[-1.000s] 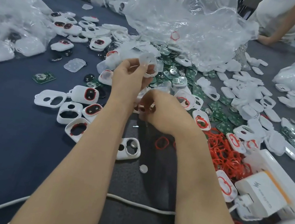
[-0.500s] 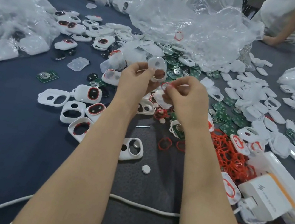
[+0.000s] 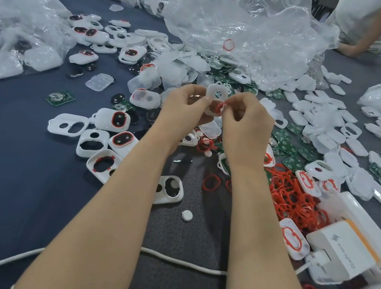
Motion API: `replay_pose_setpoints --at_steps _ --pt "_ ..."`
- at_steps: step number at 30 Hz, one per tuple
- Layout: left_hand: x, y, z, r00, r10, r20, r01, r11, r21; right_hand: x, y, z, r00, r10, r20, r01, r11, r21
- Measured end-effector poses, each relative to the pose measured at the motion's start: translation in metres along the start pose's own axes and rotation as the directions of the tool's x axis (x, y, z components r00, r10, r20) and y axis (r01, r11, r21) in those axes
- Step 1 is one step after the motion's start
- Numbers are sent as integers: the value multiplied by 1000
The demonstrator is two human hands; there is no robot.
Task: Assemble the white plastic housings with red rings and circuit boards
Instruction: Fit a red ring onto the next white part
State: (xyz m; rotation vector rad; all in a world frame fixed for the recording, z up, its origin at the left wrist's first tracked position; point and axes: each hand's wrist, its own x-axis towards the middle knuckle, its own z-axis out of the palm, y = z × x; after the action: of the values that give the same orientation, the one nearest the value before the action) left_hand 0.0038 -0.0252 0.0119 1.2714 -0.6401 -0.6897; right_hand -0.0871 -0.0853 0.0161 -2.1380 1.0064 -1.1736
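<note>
Bench, dark cloth. Left: loose white housings (several already carrying red).
Centre: left hand grasping one white housing, held above the bench. Right hand pinching a red ring against that housing.
Right: red ring heap, green circuit boards.

Dark blue table, crumpled clear plastic bags

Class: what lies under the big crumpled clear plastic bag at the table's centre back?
Green circuit boards and white plastic housings poke out beneath its edge; the rest is covered.
</note>
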Motion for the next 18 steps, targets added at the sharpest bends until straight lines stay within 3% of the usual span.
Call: replay_pose_setpoints --at_steps 7,18 --pt "-2 -2 1 996 15 90 -18 1000 26 0 2 4 997 58 -42 -58 998 -12" --pt "1 -5 -2 999 -22 31 24 997 -67 0 0 2 999 23 -29 -24 999 -26"
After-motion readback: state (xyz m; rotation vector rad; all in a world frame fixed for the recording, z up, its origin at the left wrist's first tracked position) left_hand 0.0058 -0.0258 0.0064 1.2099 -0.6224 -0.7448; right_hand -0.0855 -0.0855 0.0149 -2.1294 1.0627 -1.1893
